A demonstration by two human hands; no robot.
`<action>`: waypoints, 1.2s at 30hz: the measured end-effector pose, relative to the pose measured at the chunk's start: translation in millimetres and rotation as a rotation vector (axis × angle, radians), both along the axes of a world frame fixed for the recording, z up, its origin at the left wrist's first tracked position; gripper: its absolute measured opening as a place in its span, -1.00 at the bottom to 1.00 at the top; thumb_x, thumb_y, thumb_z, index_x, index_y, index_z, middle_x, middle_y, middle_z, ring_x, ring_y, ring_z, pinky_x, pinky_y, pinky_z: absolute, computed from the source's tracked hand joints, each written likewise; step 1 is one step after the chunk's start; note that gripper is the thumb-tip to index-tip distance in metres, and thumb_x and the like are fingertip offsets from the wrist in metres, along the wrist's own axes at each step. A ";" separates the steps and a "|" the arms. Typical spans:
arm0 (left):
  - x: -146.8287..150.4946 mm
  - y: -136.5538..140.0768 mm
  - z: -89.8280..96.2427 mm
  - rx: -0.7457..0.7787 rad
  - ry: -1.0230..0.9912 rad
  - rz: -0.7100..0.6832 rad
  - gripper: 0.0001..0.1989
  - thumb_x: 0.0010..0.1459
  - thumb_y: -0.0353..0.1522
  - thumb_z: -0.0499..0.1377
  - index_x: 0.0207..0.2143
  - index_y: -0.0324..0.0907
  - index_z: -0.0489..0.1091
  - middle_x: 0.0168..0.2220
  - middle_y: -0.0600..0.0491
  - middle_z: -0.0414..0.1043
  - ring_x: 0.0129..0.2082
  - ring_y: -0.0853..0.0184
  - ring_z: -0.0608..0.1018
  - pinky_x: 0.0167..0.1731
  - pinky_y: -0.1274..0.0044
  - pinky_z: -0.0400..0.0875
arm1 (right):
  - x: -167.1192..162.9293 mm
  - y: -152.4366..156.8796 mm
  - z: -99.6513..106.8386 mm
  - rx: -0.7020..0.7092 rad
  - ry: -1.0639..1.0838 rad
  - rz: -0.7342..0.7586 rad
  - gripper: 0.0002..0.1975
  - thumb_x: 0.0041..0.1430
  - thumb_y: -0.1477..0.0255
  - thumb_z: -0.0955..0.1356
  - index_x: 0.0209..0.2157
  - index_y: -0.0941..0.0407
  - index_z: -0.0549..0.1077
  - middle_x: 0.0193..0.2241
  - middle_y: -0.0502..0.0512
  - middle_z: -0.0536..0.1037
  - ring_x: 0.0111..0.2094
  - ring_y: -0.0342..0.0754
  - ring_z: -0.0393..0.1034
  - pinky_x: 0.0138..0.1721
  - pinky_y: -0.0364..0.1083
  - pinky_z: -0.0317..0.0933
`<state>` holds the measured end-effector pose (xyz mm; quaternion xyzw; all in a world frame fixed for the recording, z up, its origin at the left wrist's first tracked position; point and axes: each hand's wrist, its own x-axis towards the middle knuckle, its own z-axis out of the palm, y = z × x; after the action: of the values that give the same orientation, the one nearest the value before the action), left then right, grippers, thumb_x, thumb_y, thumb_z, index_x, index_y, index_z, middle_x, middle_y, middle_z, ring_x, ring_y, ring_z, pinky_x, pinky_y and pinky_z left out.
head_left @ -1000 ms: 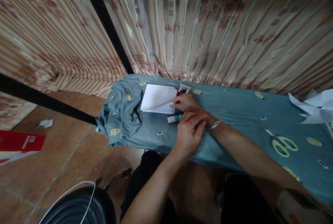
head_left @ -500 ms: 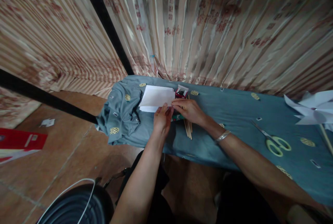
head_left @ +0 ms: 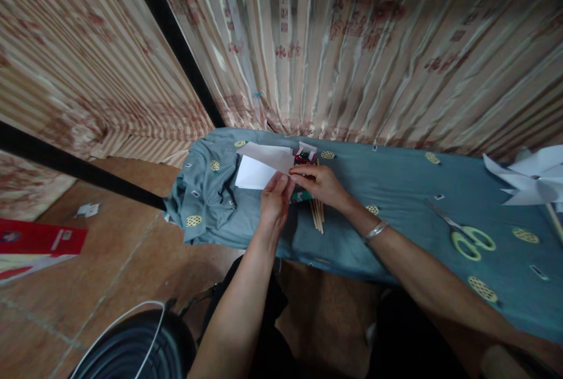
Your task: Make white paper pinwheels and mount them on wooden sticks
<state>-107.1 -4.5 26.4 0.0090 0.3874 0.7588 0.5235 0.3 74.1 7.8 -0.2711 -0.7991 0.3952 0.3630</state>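
A sheet of white paper (head_left: 270, 155) is lifted and tilted above a stack of white paper (head_left: 250, 175) on the cloth-covered surface. My left hand (head_left: 276, 194) pinches the near right corner of the sheet between thumb and fingers. My right hand (head_left: 320, 184) closes its fingertips on the same corner, close beside the left. Behind the right hand, a small red box (head_left: 305, 153) with a white flap lies partly hidden. Something green (head_left: 301, 196) shows between the hands. Several thin wooden sticks (head_left: 317, 216) lie below the right hand.
Green-handled scissors (head_left: 467, 238) lie to the right on the blue cloth (head_left: 387, 185). A white paper pinwheel (head_left: 534, 178) is at the right edge. Black poles (head_left: 176, 39) and a striped curtain (head_left: 352, 74) stand behind. On the floor are a red box (head_left: 41, 238) and a black stool (head_left: 136, 347).
The top sheet has turned and tilted up off the stack, uncovering the paper beneath at the near left. Both hands stay at its corner. The view has shifted slightly.
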 end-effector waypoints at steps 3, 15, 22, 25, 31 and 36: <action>0.5 0.8 -0.6 -0.011 -0.007 0.006 -0.88 0.09 -0.61 0.20 -0.38 -0.29 0.49 -0.32 -0.01 0.58 -0.04 0.28 0.59 0.12 0.39 0.38 | -0.4 0.8 0.0 -0.003 0.004 0.009 -0.80 0.18 0.40 0.36 -0.23 0.08 0.63 -0.24 0.05 0.67 -0.21 -0.01 0.55 -0.13 -0.09 0.37; 0.0 0.2 -3.4 0.048 0.014 -0.025 -0.85 0.11 -0.62 0.17 -0.36 -0.29 0.49 -0.38 0.05 0.57 -0.20 0.38 0.62 0.09 0.45 0.42 | -1.7 5.4 0.3 -0.084 0.014 0.009 -0.78 0.15 0.32 0.37 -0.29 0.12 0.64 -0.27 0.07 0.67 -0.24 0.05 0.56 -0.16 -0.04 0.39; 0.4 0.5 -1.0 -0.042 -0.002 -0.011 -0.83 0.13 -0.64 0.13 -0.39 -0.27 0.46 -0.41 0.07 0.54 -0.16 0.38 0.60 0.11 0.41 0.39 | -3.3 5.1 3.9 0.047 -0.168 -0.055 -0.76 0.24 0.37 0.31 -0.34 0.15 0.60 -0.42 -0.02 0.63 -0.38 -0.05 0.51 -0.32 -0.14 0.31; 0.0 1.3 -2.2 -0.063 -0.034 -0.013 -0.77 0.17 -0.65 0.05 -0.40 -0.27 0.42 -0.42 0.08 0.52 -0.17 0.41 0.60 0.11 0.41 0.41 | -8.0 3.0 7.8 0.221 -0.326 -0.095 -0.78 0.26 0.43 0.29 -0.38 0.15 0.55 -0.43 0.04 0.61 -0.38 -0.07 0.47 -0.33 -0.16 0.25; -5.8 6.0 1.8 -0.082 -0.126 0.097 -0.74 0.22 -0.64 -0.04 -0.32 -0.29 0.41 -0.21 -0.04 0.56 -0.06 0.35 0.58 0.01 0.49 0.50 | -14.9 1.9 33.1 0.365 -0.285 -0.194 -0.76 0.32 0.42 0.23 -0.36 0.13 0.50 -0.33 0.16 0.59 -0.26 -0.02 0.45 -0.18 -0.11 0.24; -1.2 -1.7 15.8 -0.139 -0.225 0.050 -0.77 0.23 -0.62 -0.03 -0.20 -0.38 0.40 -0.12 -0.22 0.54 0.01 0.23 0.56 -0.09 0.54 0.56 | 24.6 -0.1 61.7 0.283 -0.072 -0.440 -0.78 0.27 0.38 0.28 -0.42 0.13 0.48 -0.56 0.01 0.51 -0.50 -0.11 0.37 -0.37 -0.14 0.21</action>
<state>-108.3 -6.2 42.2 -0.1220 0.3782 0.7391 0.5439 24.8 74.0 69.5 -0.3989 -0.7805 0.1812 0.4458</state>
